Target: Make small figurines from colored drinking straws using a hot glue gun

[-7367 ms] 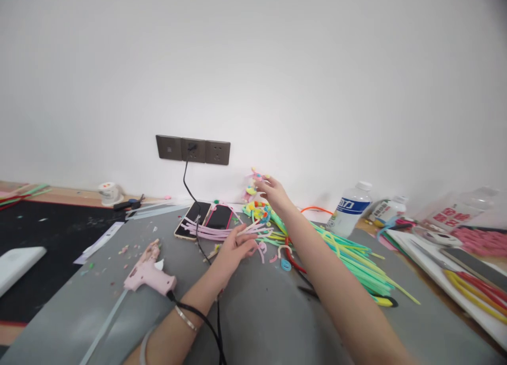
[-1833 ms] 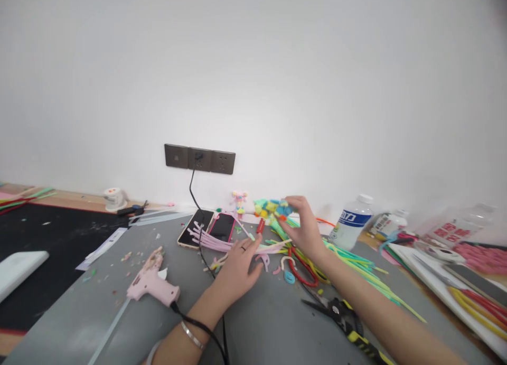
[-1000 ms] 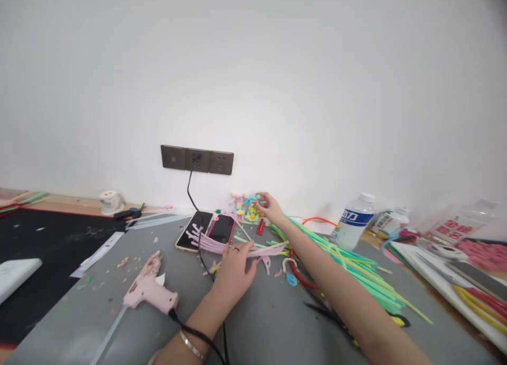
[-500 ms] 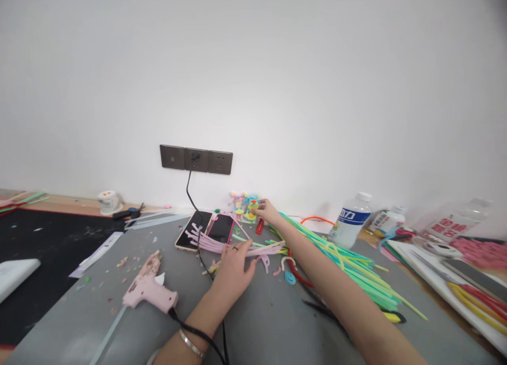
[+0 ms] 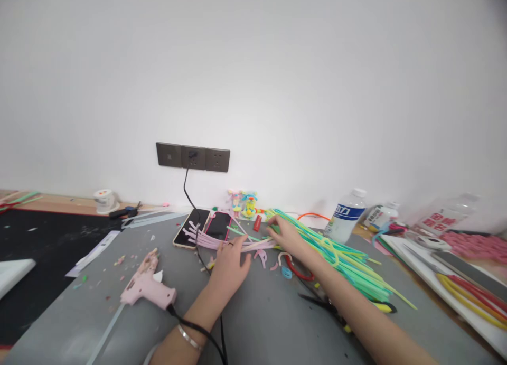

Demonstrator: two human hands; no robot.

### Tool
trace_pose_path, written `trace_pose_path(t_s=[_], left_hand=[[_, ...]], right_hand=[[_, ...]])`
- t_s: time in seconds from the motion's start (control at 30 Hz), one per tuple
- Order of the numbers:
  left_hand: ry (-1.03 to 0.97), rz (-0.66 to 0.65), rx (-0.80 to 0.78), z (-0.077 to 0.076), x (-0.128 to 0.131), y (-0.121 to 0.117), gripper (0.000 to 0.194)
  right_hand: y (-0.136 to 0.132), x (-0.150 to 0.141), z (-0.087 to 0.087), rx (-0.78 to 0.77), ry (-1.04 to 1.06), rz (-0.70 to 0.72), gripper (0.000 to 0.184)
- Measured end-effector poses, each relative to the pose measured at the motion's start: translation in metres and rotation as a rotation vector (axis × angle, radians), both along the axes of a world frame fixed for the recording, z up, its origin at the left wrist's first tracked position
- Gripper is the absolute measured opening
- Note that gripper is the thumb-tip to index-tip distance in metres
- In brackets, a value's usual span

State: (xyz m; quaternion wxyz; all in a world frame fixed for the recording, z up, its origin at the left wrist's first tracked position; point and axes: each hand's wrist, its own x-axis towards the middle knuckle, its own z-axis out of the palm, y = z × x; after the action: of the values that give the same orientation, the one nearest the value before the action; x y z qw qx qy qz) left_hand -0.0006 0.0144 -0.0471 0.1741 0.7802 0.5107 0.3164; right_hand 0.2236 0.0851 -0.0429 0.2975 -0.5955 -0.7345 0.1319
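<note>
Where the right hand (image 5: 288,237) was at the blue-and-yellow doll (image 5: 249,205) half a second ago, it has now come away, and the doll stands without it near the wall (image 5: 277,90), just beside the pink doll (image 5: 235,202). That suggests the placing of the doll is finished and that it balances by itself. Seen from the right hand, both dolls are towards ten o'clock, the red tube (image 5: 257,223) lies nearer along that line, and the green pipe cleaners (image 5: 356,272) spread towards four.

The right hand is loosely bent, thumb and fingers parted, with nothing seen in its grasp; whether it touches the near ends of the pink pipe cleaners (image 5: 206,240) I cannot tell. The left hand (image 5: 228,262) lies palm down, relaxed, fingertips at those pipe cleaners, apparently not gripping. From it, the glue gun (image 5: 148,287) is between eight and nine o'clock.
</note>
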Motion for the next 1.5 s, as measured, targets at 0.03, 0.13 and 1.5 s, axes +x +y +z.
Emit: trace_pose_path(t_s=[0.03,0.13,1.5], left_hand=[[-0.006,-0.004,0.015,0.000,0.000,0.001,0.043],[-0.021,-0.008,0.056,-0.002,-0.001,0.003,0.044],[-0.108,-0.062,0.188,0.005,-0.013,0.008,0.034]], right_hand=[[-0.014,0.000,-0.002,0.007,-0.019,0.049,0.018],[-0.047,-0.002,-0.006,0.031,-0.074,0.177,0.024],[-0.076,-0.001,-0.003,0.234,0.165,0.030,0.020]])
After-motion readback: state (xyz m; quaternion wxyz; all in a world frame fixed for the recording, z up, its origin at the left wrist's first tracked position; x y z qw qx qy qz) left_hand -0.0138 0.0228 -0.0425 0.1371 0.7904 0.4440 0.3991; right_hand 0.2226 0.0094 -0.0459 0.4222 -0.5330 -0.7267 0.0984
